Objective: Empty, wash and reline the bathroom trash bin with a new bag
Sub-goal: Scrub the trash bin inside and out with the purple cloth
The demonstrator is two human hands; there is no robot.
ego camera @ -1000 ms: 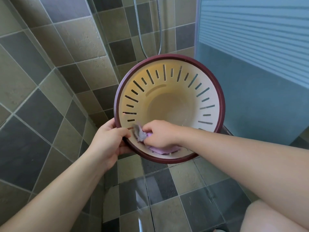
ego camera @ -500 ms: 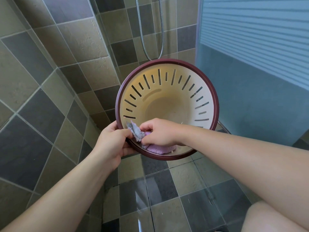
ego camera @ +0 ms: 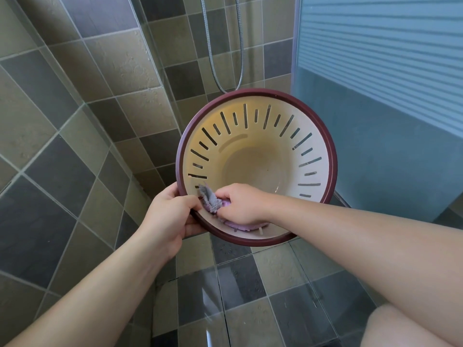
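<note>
Trash bin (ego camera: 255, 146) held up mid-frame, tilted with its mouth toward the camera: cream slotted wall, maroon rim, above the tiled floor (ego camera: 250, 296). Left hand (ego camera: 167, 216) grips the near-left rim, fingers curled over the edge. Right hand (ego camera: 240, 204) sits inside the near wall, fingers clenched on a purple-grey cloth (ego camera: 213, 204) pressed against it. Shower hose (ego camera: 213, 58) hangs on the far tiled wall (ego camera: 75, 96); frosted glass panel (ego camera: 388, 96) on the right.

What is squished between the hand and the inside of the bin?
In the head view, a crumpled purple and grey cloth sits between the right hand and the inner wall of the cream slotted plastic bin.
</note>
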